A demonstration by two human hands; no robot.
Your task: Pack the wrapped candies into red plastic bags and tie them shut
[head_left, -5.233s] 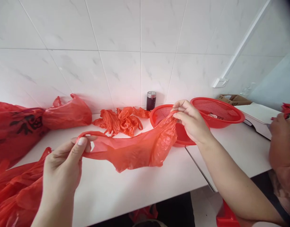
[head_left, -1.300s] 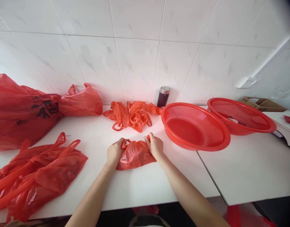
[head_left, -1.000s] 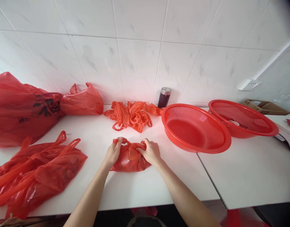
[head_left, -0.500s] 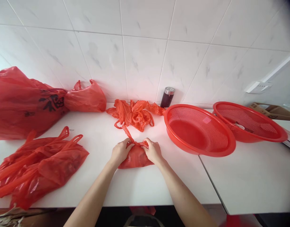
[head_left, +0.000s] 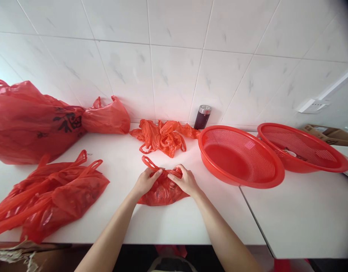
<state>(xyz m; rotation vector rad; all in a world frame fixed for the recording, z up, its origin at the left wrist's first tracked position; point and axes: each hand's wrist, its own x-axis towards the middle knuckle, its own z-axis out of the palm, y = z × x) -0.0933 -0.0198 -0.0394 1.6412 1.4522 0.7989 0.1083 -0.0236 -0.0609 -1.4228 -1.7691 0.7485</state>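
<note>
A small red plastic bag (head_left: 164,192) with dark contents showing through lies on the white table in front of me. My left hand (head_left: 147,181) pinches its top edge on the left, thumb and fingers closed on the plastic. From the right, my right hand (head_left: 186,180) grips the gathered top the same way, thumb pointing inward. One handle loop sticks up beyond my left hand. Whether a knot sits between the thumbs is hidden. Just behind lie several crumpled red bags (head_left: 165,138).
Two red plastic colanders (head_left: 242,158) stand right; the farther one holds small items. A dark flask (head_left: 202,117) is by the tiled wall. Flat red bags (head_left: 57,192) and a big full bag (head_left: 26,124) occupy the left. A cardboard box (head_left: 329,134) sits far right.
The bag's top now looks wider and looser, and its body has spread, where before it was bunched tight at a twist. Both thumbs have moved onto the near side of the top edge.
</note>
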